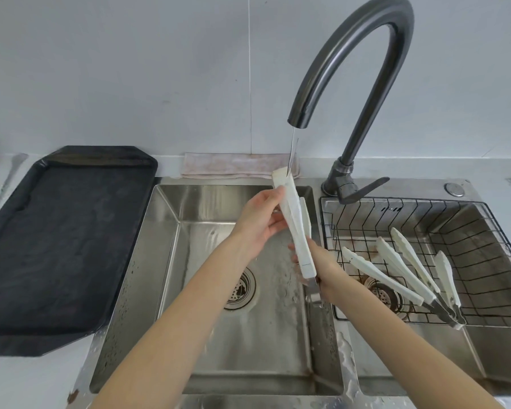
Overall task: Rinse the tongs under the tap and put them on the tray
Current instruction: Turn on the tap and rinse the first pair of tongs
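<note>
White tongs [292, 219] stand almost upright over the left sink basin, tips up under a thin stream of water from the dark curved tap [345, 57]. My left hand [260, 222] grips the upper part of the tongs from the left. My right hand [322, 270] holds their lower handle end. The black tray [56, 240] lies on the counter to the left of the sink, with nothing on it.
The left basin [171, 261] has a round drain. A wire basket [484, 249] in the right basin holds several more white tongs [396, 273]. A folded cloth [233, 165] lies behind the sink against the wall. The tap lever [363, 188] points right.
</note>
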A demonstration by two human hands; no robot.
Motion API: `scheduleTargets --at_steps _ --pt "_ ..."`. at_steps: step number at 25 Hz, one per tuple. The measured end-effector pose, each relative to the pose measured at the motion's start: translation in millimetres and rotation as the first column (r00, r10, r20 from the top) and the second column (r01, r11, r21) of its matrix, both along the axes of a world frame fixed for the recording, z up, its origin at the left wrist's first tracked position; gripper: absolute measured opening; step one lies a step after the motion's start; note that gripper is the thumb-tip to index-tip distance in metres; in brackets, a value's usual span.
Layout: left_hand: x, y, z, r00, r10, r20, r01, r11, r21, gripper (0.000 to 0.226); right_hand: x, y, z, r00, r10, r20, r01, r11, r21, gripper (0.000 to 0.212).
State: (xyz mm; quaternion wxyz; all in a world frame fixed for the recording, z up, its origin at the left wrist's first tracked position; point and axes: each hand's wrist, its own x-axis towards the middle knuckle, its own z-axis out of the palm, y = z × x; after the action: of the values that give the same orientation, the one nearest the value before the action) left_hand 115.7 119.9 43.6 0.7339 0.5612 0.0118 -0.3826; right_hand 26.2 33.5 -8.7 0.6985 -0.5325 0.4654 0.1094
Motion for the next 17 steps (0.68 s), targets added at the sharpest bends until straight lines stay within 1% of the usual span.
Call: scheduleTargets --at_steps 3,5,7,9,11,13,15,17 --pt "1 -4 7 1.000 -0.008 0.006 0.007 0.998 0.061 0.024 2 1 -8 1.000 0.021 -0.001 -0.021 1.000 -0.011 0.039" --pt "0 -4 7 0.999 -0.028 0.037 0.026 0.997 0.067 0.027 3 1 -7 1.000 0.013 0.000 -0.013 1.000 -0.028 0.041" --pt "0 -1 5 0.999 -0.025 0.046 0.024 0.999 0.026 0.025 5 -1 -2 1.000 -0.002 0.019 0.003 0.998 -0.058 0.043" --pt "5 2 4 1.000 -0.005 0.008 0.005 0.999 -0.040 0.026 6 -6 4 0.997 -0.049 0.063 0.055 0.994 -0.093 0.038" --pt "8 2 2 0.997 0.031 -0.067 -0.036 0.996 -0.081 0.026 2 -11 12 0.990 -0.094 0.109 0.112 0.980 -0.166 0.031" --pt "9 0 0 0.989 0.049 -0.139 -0.062 0.994 -0.088 0.029 -5 -15 20 0.989 -0.077 0.129 0.112 0.950 -0.291 0.029" --pt "9 -3 -1 0.985 0.015 -0.172 -0.031 0.996 -0.088 0.035 -15 -16 30 0.986 -0.067 0.155 0.120 0.923 -0.365 0.030" --pt "9 -6 -1 0.987 -0.037 -0.156 0.027 0.997 -0.066 0.041 -22 -14 41 0.981 -0.061 0.183 0.133 0.900 -0.414 0.029"
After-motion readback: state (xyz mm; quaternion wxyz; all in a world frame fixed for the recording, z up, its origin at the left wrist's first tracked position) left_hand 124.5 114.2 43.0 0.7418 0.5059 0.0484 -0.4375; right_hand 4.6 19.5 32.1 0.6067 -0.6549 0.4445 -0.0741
